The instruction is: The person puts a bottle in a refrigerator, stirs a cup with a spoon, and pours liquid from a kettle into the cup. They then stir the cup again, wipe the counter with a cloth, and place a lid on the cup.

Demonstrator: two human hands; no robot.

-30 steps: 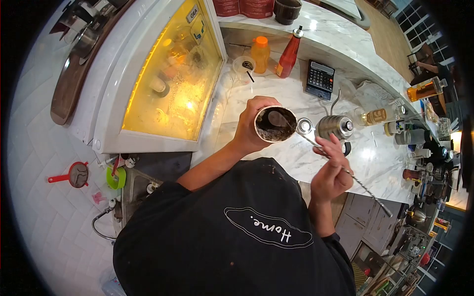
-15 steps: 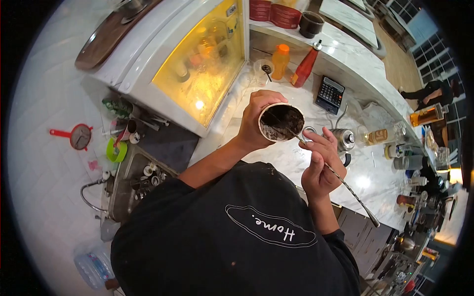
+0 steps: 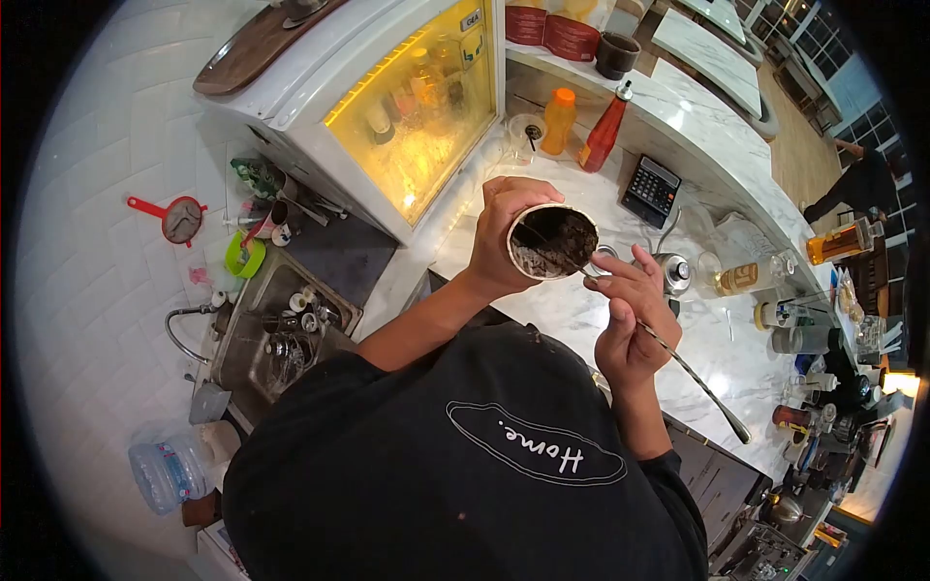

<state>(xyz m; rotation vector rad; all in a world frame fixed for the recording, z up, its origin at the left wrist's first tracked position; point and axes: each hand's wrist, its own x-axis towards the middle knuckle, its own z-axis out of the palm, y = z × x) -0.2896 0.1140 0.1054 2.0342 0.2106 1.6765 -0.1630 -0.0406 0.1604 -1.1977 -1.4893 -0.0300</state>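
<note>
My left hand (image 3: 502,237) is wrapped round a paper cup (image 3: 516,244), tilted so that its mouth faces me. Dark brown, crumbly residue coats the inside of the cup. Between the fingers of my right hand (image 3: 635,324) is a long bar spoon (image 3: 690,377) with a twisted shaft. One end of the spoon is at the cup's rim, partly hidden, while the other points down to the right over the marble counter (image 3: 542,324). A metal kettle (image 3: 675,274) stands just beyond my right hand.
A lit glass-door fridge (image 3: 412,121) stands at the left, near a sink (image 3: 237,363) with dishes. Behind the cup are an orange bottle (image 3: 558,123), a red bottle (image 3: 604,134) and a calculator (image 3: 650,191). Bottles and jars line the right side. A person (image 3: 862,184) is in the background.
The camera view has shifted slightly, bringing more of the sink and fridge into sight. Both hands keep their grips, and the spoon's inner end has moved towards the cup's rim.
</note>
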